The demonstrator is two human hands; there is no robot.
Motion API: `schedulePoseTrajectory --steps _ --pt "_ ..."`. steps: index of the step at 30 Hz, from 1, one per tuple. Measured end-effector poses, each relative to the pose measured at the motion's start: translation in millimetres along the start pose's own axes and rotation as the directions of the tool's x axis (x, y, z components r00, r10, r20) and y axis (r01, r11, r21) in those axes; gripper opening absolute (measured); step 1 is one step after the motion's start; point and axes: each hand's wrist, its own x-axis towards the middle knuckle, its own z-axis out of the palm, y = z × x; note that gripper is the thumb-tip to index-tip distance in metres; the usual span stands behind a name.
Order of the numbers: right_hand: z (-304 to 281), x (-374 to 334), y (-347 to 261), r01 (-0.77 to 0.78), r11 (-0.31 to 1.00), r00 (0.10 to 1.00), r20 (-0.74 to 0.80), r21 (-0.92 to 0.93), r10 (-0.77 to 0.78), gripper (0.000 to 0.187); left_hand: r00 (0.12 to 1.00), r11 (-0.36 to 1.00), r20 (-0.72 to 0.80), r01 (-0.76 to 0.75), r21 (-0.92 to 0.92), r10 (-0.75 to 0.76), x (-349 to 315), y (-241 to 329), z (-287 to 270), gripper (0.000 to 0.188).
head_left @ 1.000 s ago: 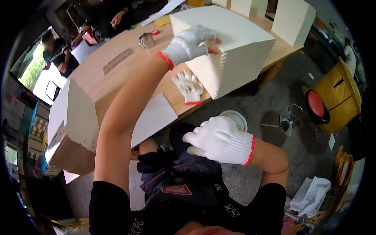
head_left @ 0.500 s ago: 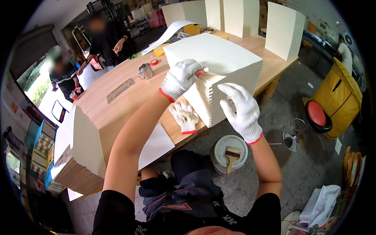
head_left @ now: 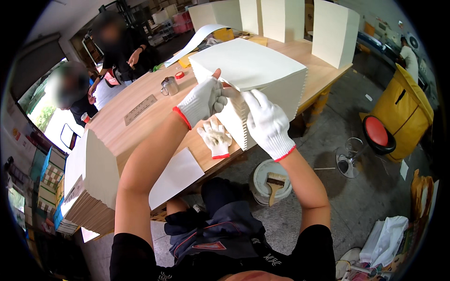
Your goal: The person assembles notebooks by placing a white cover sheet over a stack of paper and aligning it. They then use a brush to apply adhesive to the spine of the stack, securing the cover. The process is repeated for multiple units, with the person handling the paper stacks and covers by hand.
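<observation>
A tall stack of white paper (head_left: 248, 58) stands on the wooden table in front of me, its side edges stepped in small notches. My left hand (head_left: 202, 102), in a white knit glove with bare fingertips showing, is at the stack's near corner, thumb raised and the other fingers closed on the sheet edges. From the right my gloved right hand (head_left: 268, 122) meets it there, fingers bent and pinching the same corner; the exact sheets between them are partly hidden. A loose glove (head_left: 215, 138) with a red cuff lies just below my left hand.
A second paper stack (head_left: 101, 164) and a white sheet (head_left: 176, 178) are at left. Farther back sit a metal cup (head_left: 169, 86), red tape roll (head_left: 179, 75) and flat ruler (head_left: 140, 110). Beside the table stand a bucket (head_left: 258, 187) with a brush (head_left: 275, 186) and a red stool (head_left: 376, 133).
My right hand has moved left from open air onto the stack's corner, its fingers closing there. My left hand has turned, its thumb now pointing up. The view has shifted slightly.
</observation>
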Motion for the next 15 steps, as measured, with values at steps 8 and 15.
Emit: schedulePoseTrajectory --steps 8,15 --pt "13 -1 50 -0.084 0.99 0.964 0.244 -0.109 0.109 0.059 0.987 0.958 -0.161 -0.044 -0.282 -0.002 29 5 9 0.023" --pt "-19 13 185 -0.343 0.841 0.885 0.157 -0.418 0.439 0.064 0.99 0.867 -0.127 -0.005 -0.499 -0.067 24 5 17 0.023"
